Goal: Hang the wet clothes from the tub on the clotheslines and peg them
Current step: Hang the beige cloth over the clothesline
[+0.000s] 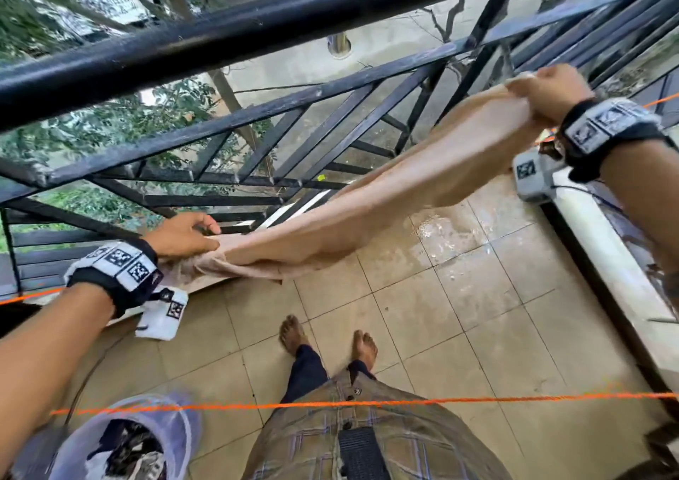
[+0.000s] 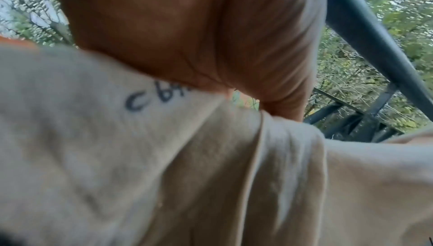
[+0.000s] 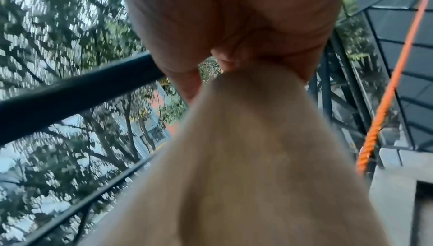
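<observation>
A long beige wet cloth (image 1: 367, 215) stretches between my two hands, in line with the far orange clothesline (image 1: 29, 296). My left hand (image 1: 187, 235) grips its lower left end; the left wrist view shows the left hand (image 2: 187, 36) over the beige cloth (image 2: 164, 176), which has dark printed letters. My right hand (image 1: 547, 90) holds the bunched upper right end, raised higher. In the right wrist view the right hand (image 3: 246, 18) is closed round the gathered beige cloth (image 3: 246, 157), beside the orange clothesline (image 3: 393, 87). The pale tub (image 1: 180, 428) with more clothes sits at the bottom left.
A second orange clothesline (image 1: 404, 401) runs across in front of my body. A black metal railing (image 1: 257, 27) closes the balcony just beyond the cloth. A white ledge (image 1: 606, 259) runs along the right. The tiled floor (image 1: 459, 244) is wet under the cloth.
</observation>
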